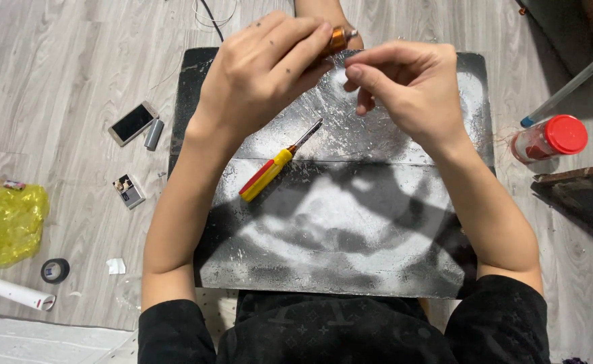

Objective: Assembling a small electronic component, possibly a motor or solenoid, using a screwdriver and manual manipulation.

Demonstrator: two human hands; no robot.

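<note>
My left hand [263,64] grips a small copper-wound coil [339,39] with a metal shaft at the far edge of a dark, scuffed board [350,229]. My right hand [404,84] is next to it, thumb and forefinger pinched together near the coil, apparently on a thin wire too fine to make out. A screwdriver [279,162] with a yellow and red handle lies on the board below my left hand, tip pointing up right.
On the wooden floor to the left lie a phone [132,123], a small grey cylinder [153,134], a small box [129,191], a yellow plastic bag [10,222] and a tape roll [54,270]. A red-capped jar [549,138] lies at the right.
</note>
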